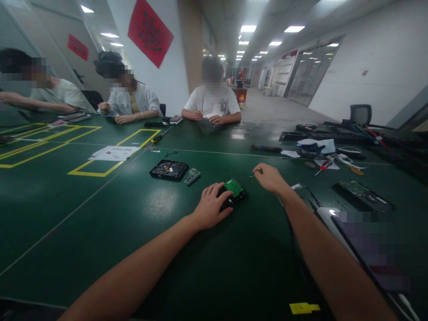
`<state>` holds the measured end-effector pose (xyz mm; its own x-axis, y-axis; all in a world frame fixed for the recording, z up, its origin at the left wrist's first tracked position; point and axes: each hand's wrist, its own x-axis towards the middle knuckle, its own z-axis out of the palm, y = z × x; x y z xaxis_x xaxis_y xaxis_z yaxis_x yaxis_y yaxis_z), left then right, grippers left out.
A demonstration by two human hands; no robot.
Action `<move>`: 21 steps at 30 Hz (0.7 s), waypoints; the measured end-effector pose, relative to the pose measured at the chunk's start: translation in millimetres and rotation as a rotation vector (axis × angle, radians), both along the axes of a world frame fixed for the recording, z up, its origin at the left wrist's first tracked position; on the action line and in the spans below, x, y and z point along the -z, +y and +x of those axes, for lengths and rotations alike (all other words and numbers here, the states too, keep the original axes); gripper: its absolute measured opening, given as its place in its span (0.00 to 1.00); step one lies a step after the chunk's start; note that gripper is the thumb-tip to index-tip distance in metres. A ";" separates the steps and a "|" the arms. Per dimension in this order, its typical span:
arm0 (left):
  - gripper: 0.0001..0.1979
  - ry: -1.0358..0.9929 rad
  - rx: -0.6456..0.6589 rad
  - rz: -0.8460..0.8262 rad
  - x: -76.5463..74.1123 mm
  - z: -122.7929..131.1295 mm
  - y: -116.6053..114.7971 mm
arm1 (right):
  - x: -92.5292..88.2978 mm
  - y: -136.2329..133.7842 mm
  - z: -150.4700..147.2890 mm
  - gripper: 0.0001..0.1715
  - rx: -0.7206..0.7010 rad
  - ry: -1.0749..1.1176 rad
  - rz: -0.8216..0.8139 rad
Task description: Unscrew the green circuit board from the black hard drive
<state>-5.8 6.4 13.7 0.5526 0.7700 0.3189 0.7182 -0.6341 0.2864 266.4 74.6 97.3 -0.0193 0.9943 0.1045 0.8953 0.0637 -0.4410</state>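
Note:
A hard drive (236,189) lies on the green table with its green circuit board facing up. My left hand (211,206) grips its left side, fingers over the far edge and thumb along the near one. To the right, my right hand (270,179) is closed around a screwdriver (260,170); a yellow-and-black handle end peeks out by the fingers and most of it is hidden. Tiny screw-like bits (251,177) lie between the hands. Beyond my left hand are an opened hard drive (169,170) and a loose circuit board (192,176).
Another drive (364,195) lies to the right, behind a tablet-like device (364,249). Tools and cables (321,151) are heaped at the back right. A yellow-handled screwdriver (161,135) and a paper sheet (115,153) lie farther left. Three people sit across the table.

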 end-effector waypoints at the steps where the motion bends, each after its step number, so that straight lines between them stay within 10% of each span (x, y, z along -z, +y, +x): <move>1: 0.30 -0.005 -0.006 -0.003 0.5 0.5 0.2 | 10.0 3.2 3.4 0.10 0.008 -0.019 -0.024; 9: 0.36 -0.050 -0.078 -0.022 5.8 3.0 1.4 | 60.0 7.4 15.2 0.18 0.062 -0.082 -0.082; 21: 0.38 -0.045 -0.158 -0.071 -2.5 -1.8 4.6 | 50.9 -2.6 8.2 0.09 -0.027 -0.055 -0.019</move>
<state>-7.6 11.1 16.1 0.4099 0.8674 0.2822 0.7927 -0.4918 0.3602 274.6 72.0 46.4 -0.0518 0.9951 0.0839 0.9162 0.0808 -0.3925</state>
